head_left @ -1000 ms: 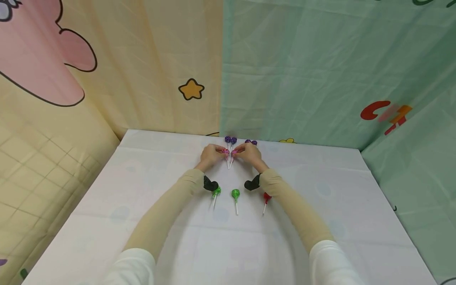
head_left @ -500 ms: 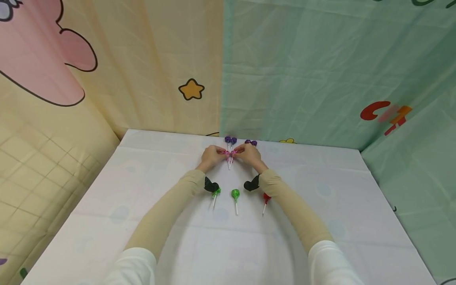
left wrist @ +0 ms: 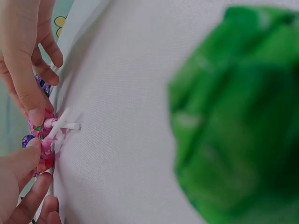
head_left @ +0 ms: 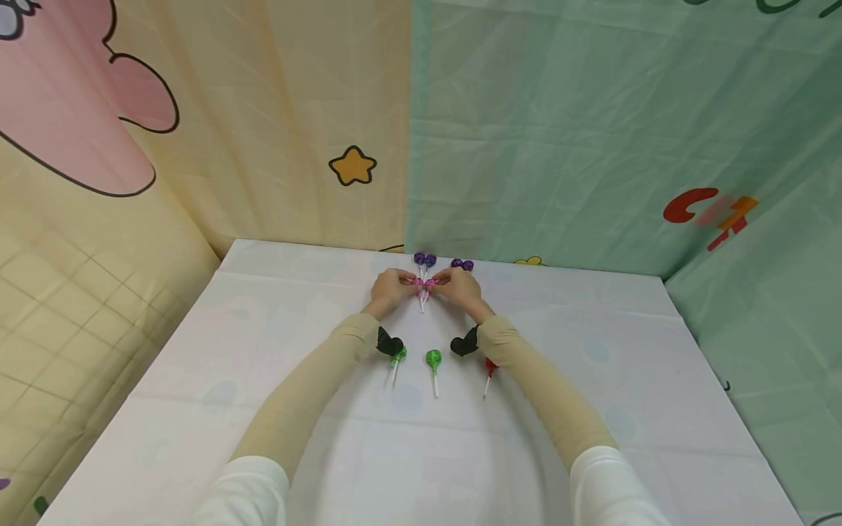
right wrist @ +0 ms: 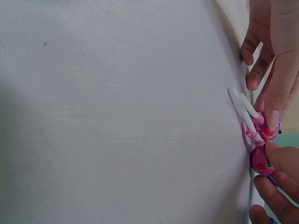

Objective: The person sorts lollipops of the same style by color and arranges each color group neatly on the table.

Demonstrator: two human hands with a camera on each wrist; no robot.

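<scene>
Near the far edge of the white table, my left hand (head_left: 391, 291) pinches a pink-wrapped lollipop (left wrist: 46, 161) between thumb and fingers. My right hand (head_left: 460, 288) pinches a second pink lollipop (right wrist: 261, 163) the same way. The two pink heads sit side by side, and their white sticks (left wrist: 63, 124) cross in the left wrist view. Just beyond the hands lies a pair of purple lollipops (head_left: 425, 259), sticks toward me. Another purple pair (head_left: 462, 264) lies behind my right hand, its sticks hidden.
Closer to me on the table (head_left: 421, 467) lie a green lollipop (head_left: 433, 359) in the middle, another green one (head_left: 398, 356) by my left wrist, and a red one (head_left: 490, 367) partly under my right forearm. Printed curtains (head_left: 579, 131) stand behind the table.
My hands have brought the pink lollipop heads slightly closer together, and their stick ends have drawn together. The other lollipops have stayed in place.
</scene>
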